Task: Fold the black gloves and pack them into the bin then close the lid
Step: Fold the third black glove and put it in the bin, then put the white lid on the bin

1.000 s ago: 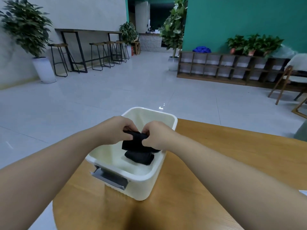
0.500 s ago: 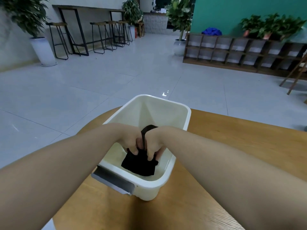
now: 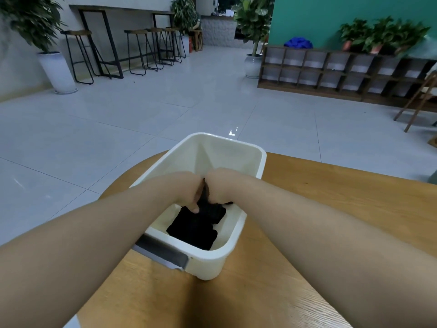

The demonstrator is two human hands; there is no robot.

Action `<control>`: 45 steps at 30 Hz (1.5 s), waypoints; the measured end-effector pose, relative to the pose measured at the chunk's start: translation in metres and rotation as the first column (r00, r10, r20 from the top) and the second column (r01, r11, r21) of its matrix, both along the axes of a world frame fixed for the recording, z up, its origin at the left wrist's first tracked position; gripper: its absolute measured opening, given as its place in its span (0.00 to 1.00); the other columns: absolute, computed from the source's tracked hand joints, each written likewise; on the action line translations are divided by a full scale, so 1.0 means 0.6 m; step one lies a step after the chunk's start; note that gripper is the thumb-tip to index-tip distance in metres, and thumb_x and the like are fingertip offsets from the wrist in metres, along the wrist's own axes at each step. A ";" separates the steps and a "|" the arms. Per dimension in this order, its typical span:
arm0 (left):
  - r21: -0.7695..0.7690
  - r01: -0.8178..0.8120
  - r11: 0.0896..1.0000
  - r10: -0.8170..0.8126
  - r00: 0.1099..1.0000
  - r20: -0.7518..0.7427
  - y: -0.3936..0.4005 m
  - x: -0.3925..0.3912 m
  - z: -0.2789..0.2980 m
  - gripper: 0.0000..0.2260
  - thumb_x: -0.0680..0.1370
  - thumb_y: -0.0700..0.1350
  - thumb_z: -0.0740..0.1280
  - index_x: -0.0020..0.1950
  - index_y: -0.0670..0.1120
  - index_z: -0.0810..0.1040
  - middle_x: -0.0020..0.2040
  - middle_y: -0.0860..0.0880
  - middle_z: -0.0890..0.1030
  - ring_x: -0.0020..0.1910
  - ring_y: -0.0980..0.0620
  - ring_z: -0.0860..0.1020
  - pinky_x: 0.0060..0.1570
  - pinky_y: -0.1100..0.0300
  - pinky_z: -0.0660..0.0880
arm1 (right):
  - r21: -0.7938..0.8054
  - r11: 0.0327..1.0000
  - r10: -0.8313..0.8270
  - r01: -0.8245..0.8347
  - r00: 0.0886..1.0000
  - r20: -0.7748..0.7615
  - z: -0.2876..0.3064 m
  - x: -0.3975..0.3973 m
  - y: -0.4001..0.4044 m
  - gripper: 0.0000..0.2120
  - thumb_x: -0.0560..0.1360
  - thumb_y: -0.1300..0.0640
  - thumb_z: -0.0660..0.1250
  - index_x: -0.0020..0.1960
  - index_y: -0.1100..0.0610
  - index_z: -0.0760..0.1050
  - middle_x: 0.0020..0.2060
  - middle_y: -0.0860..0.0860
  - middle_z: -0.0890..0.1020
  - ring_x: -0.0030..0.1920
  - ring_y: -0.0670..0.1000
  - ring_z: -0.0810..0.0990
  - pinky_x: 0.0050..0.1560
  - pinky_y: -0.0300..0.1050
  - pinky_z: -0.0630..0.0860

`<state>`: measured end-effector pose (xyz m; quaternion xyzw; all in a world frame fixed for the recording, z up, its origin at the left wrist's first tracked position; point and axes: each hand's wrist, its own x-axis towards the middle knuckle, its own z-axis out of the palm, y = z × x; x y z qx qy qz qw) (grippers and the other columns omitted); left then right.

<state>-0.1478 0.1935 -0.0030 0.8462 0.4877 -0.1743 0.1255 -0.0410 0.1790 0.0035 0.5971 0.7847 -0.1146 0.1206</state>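
A cream plastic bin stands open on the round wooden table. Folded black gloves lie on its bottom, toward the near end. Both my hands reach down into the bin, knuckles together. My left hand and my right hand each grip the top black glove between them, fingers curled into the fabric. A grey latch handle sticks out from the bin's near end. No lid shows in this view.
The table's edge curves close to the bin on the left, with grey tiled floor beyond. Far off stand bar stools, potted plants and a low wooden shelf unit. A wooden chair stands at the right edge.
My hands have pushed the held glove down from rim height into the bin, onto the glove lying there. The view has tilted downward and moved closer.
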 end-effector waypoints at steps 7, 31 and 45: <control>0.035 -0.115 0.993 0.088 0.890 0.446 -0.072 0.043 0.049 0.10 0.76 0.44 0.63 0.41 0.38 0.79 0.33 0.45 0.73 0.29 0.49 0.68 0.30 0.60 0.63 | 0.138 0.984 -0.105 0.115 0.992 -0.076 0.038 0.076 -0.043 0.08 0.77 0.60 0.60 0.40 0.60 0.73 0.28 0.51 0.69 0.30 0.52 0.70 0.26 0.41 0.63; 0.109 0.206 0.972 -0.233 0.825 0.514 -0.302 0.222 0.035 0.12 0.81 0.46 0.57 0.51 0.42 0.78 0.46 0.41 0.79 0.45 0.44 0.74 0.47 0.54 0.69 | 0.383 0.796 -0.230 0.468 0.820 -0.524 0.024 0.329 -0.406 0.12 0.78 0.55 0.58 0.39 0.57 0.75 0.32 0.51 0.77 0.33 0.52 0.73 0.34 0.45 0.68; 0.496 0.147 0.856 -0.450 0.684 0.573 -0.420 0.352 -0.029 0.21 0.78 0.50 0.57 0.71 0.51 0.65 0.69 0.52 0.68 0.70 0.52 0.62 0.65 0.59 0.50 | 0.637 0.323 -0.201 0.700 0.709 -0.676 -0.130 0.438 -0.550 0.12 0.74 0.66 0.67 0.57 0.61 0.77 0.56 0.53 0.78 0.58 0.49 0.73 0.61 0.31 0.66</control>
